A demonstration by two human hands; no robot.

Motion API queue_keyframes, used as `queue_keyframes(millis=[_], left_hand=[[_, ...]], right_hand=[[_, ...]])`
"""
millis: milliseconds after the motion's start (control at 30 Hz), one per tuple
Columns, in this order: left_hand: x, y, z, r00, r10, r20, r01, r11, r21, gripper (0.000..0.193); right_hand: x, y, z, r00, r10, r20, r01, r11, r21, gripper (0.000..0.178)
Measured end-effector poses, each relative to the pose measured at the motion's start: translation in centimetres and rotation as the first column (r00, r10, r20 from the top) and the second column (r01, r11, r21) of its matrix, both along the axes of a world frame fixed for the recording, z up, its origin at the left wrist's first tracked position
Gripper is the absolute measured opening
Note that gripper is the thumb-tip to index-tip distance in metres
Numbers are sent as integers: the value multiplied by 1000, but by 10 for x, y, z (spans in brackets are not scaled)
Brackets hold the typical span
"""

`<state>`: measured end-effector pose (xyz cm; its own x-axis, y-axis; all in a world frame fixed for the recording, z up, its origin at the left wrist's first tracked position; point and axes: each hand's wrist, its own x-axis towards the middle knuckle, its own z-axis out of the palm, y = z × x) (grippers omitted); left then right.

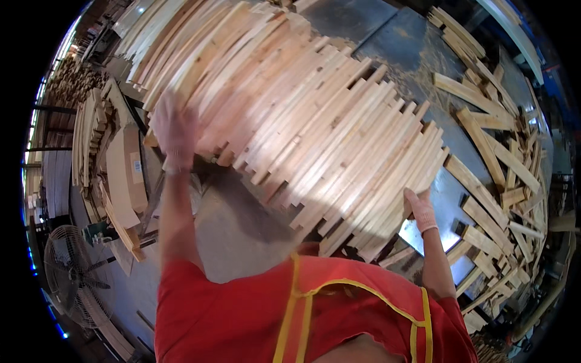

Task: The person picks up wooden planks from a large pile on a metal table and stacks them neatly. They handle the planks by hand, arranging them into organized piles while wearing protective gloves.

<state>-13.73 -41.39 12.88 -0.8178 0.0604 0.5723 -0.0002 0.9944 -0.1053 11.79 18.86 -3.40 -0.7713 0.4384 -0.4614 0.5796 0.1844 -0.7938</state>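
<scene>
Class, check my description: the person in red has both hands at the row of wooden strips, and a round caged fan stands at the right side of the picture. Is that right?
Not quite: the head view shows the round caged fan at the left side. The person's left hand and right hand are indeed at the wooden strips.

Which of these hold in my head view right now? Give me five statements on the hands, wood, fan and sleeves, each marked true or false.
1. The right hand is at the right end of the row of wooden strips. True.
2. A round caged fan shows at the lower left. True.
3. The left hand is on the fan. False: it is at the row's left side, blurred.
4. The loose wood pieces lie left of the row. False: they lie right of it.
5. The sleeves are red. True.
</scene>
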Motion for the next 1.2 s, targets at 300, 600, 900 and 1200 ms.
queue_keyframes(millis=[300, 600, 900, 1200], left_hand=[[235, 181, -145, 882, -285, 375, -416, -844, 337, 46], [321, 277, -103, -264, -656, 707, 402, 592, 699, 29], [142, 385, -127, 420, -309, 853, -405, 778, 481, 110], [163, 397, -132, 483, -846, 224, -645, -171, 745, 99]], right_hand=[[25, -12, 27, 987, -51, -155, 2, 954, -300, 89], [39, 143, -16, 993, 53, -106, -35, 985, 170, 86], [-26, 180, 35, 921, 339, 190, -380, 889, 256, 89], [33, 155, 4, 999, 27, 22, -26, 999, -38, 71]])
